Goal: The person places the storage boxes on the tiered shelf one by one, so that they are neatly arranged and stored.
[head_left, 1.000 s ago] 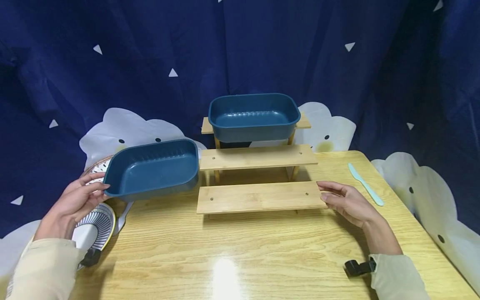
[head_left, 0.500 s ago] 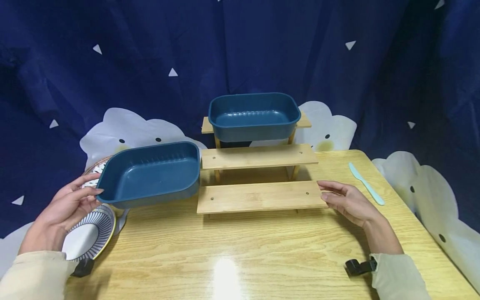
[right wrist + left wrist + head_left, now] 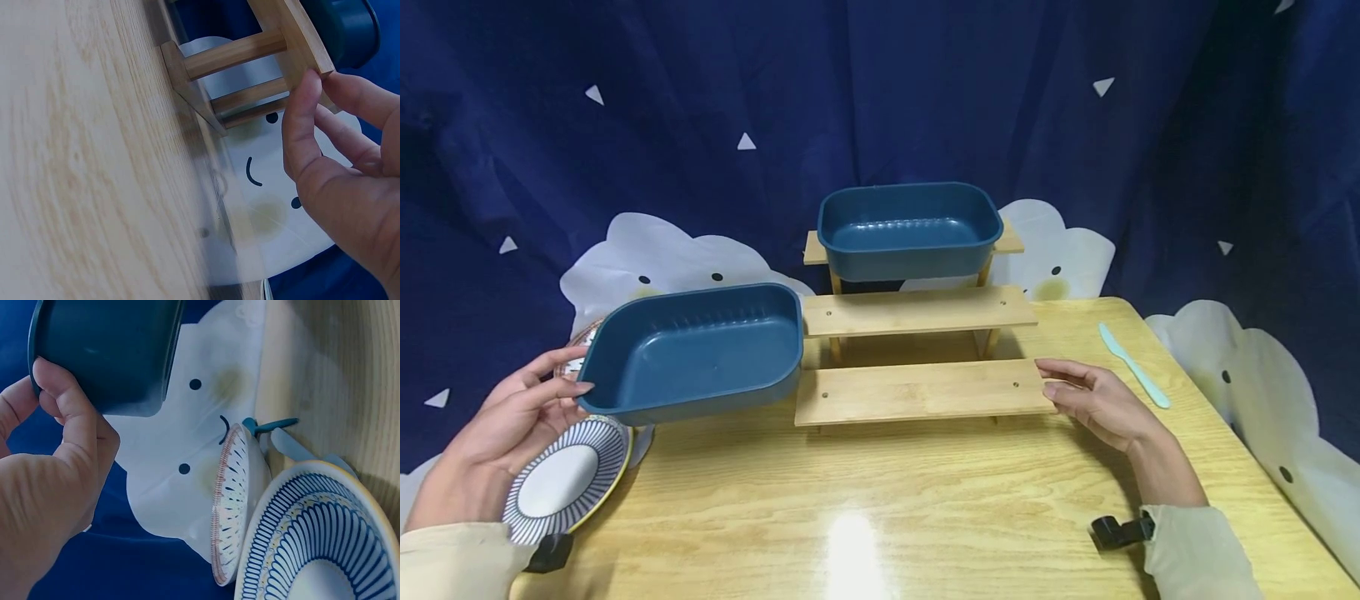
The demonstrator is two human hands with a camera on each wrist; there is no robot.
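Note:
My left hand (image 3: 512, 425) pinches the left end of a dark blue plastic bin (image 3: 700, 350), thumb inside the rim and fingers at its outer wall. The bin is held up beside a three-tier wooden stand (image 3: 917, 390), its right end close to the lower steps. In the left wrist view the bin's outer wall (image 3: 106, 356) shows above the dishes. With thumb and fingers, my right hand (image 3: 1097, 408) grips the right end of the stand's lowest board, also seen in the right wrist view as a board end (image 3: 306, 44). A second blue bin (image 3: 910, 262) sits on the top tier.
At the left lie a blue-striped plate (image 3: 602, 467) and, behind it, a bowl with a speckled pattern (image 3: 231, 506). A pale green knife (image 3: 1131, 367) lies at the right of the wooden table (image 3: 925, 508). A dark blue curtain (image 3: 925, 92) hangs behind.
My left hand has moved left and toward me, with the blue bin shifting slightly left and nearer. More of the striped plate shows. The right hand stays at the lowest board.

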